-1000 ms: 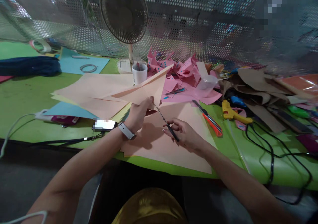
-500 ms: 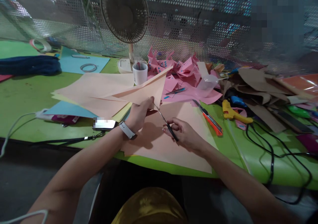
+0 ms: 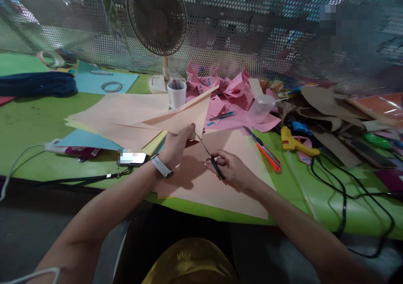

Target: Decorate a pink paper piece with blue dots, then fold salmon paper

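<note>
My left hand (image 3: pixel 179 143) is closed on a folded sheet of peach paper (image 3: pixel 193 112), pinching its lower edge and holding it up off the table. In my right hand (image 3: pixel 232 168) is a pair of scissors (image 3: pixel 216 166) with dark handles. Their thin blades point up and left and meet the paper right by my left fingertips. Below both hands lies a flat sheet of peach paper (image 3: pixel 239 200). Left of the hands, more peach sheets (image 3: pixel 126 107) rest over yellow and blue ones. The finger loops of the scissors are partly hidden by my right fingers.
An orange box cutter (image 3: pixel 266 153) and a yellow glue gun (image 3: pixel 296 143) with black cords lie to the right. Behind stand a white cup (image 3: pixel 176 94), a fan (image 3: pixel 157 19) and pink folded paper pieces (image 3: pixel 233 84). A phone (image 3: pixel 132 158) lies by my left wrist.
The view has shifted very slightly. Both hands, the scissors and the held paper keep almost the same place.
</note>
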The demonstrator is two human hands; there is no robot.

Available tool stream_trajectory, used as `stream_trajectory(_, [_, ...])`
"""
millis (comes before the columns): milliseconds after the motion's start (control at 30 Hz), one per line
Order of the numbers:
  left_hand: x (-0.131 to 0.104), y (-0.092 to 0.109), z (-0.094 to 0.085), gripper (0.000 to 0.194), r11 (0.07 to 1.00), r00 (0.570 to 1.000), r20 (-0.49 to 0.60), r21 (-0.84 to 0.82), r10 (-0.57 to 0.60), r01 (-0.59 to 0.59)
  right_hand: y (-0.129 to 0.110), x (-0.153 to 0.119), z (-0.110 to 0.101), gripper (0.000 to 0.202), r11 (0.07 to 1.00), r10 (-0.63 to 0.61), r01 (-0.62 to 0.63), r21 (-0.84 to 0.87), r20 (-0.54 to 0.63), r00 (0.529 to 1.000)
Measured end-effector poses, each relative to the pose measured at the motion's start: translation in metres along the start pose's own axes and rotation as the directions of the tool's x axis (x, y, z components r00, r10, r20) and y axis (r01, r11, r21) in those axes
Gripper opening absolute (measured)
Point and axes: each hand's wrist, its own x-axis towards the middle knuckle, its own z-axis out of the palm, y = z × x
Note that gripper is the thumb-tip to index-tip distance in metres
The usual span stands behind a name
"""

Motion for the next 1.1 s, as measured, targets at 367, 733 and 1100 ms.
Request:
stream_trajectory(367, [-0.0017, 0.0024, 0.0025, 0.036, 1.000, 1.000, -0.030, 0.008, -0.007, 0.007, 0.0010, 0.0018, 0.0008, 0.036, 1.000, 0.006, -0.007, -0.011, -0.020, 1.000])
stream_trajectory(733, [-0.0024, 0.0035, 0.0039, 0.034, 1.000, 0.999, -0.033, -0.002, -0.007, 0.007, 0.0014, 0.0013, 0.0003, 0.036, 0.999, -0.003, 0.002, -0.039, -0.024, 1.000])
stream_trajectory(1100, [-0.0015, 0.0017, 0.0025, 0.039, 1.000, 1.000, -0.026, 0.002, 0.004, -0.004, -0.0018, 0.0008, -0.0010, 0.038, 1.000, 0.007, -0.007, 0.004, -0.007, 1.000])
